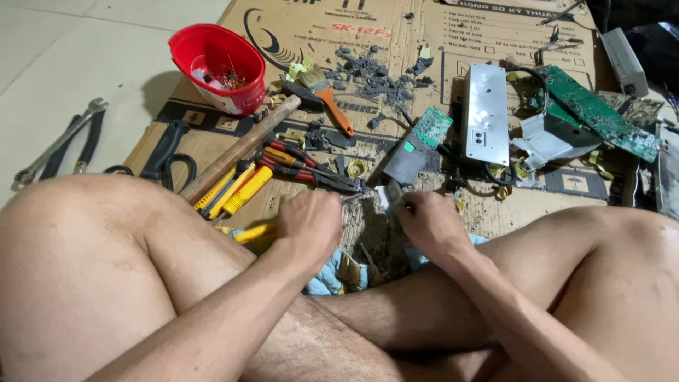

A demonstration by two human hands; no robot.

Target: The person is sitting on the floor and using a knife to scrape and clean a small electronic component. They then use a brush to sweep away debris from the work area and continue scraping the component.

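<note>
A flattened brown cardboard carton (396,42) lay spread on the floor as the work mat, printed with black swirls, red lettering and a black-ruled panel. Small black square handling symbols (574,182) marked its near edge.

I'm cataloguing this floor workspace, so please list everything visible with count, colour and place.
Bowl: one, red, far left on the cardboard, small parts inside.
Cardboard sheet: one, brown, under everything.
Hammer: one, wooden handle, lying slantwise below the bowl.
Paintbrush: one, orange handle, right of the bowl.
Screwdrivers: several, yellow handles, by the left knee.
Pliers: at least two, red and black grips, centre.
Scissors: one, black, left edge of the cardboard.
Wrenches: two, metal, on the tiled floor.
Metal casing: one, silver, right of centre.
Circuit board: one large, green, far right.
Left hand: grips a yellow-handled tool.
Right hand: holds a small grey part.
</note>
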